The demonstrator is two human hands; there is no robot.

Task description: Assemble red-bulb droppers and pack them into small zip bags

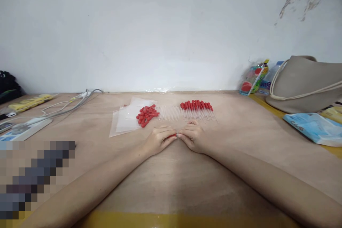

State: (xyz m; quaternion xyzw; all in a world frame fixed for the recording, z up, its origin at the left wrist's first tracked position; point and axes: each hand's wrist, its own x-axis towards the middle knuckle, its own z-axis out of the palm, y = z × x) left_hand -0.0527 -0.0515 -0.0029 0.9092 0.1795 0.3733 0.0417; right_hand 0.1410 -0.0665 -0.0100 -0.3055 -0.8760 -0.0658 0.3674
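Observation:
My left hand (162, 139) is closed on a red rubber dropper bulb (173, 135) at the middle of the table. My right hand (192, 137) meets it, fingertips pinched on what looks like the end of a clear dropper tube (178, 134); most of that tube is hidden by the fingers. Beyond my left hand lies a heap of loose red bulbs (145, 115). A row of bare clear tubes (171, 113) is laid out to its right. Further right are several droppers with red bulbs fitted (196, 106), side by side, bulbs toward the wall.
Clear plastic bags (123, 123) lie under and left of the bulb heap. A power strip (29, 130) with cables is at the left. To the right are drink bottles (255, 78), a beige bag (304, 83) and a blue packet (315, 128). A white wall (160, 35) closes the back.

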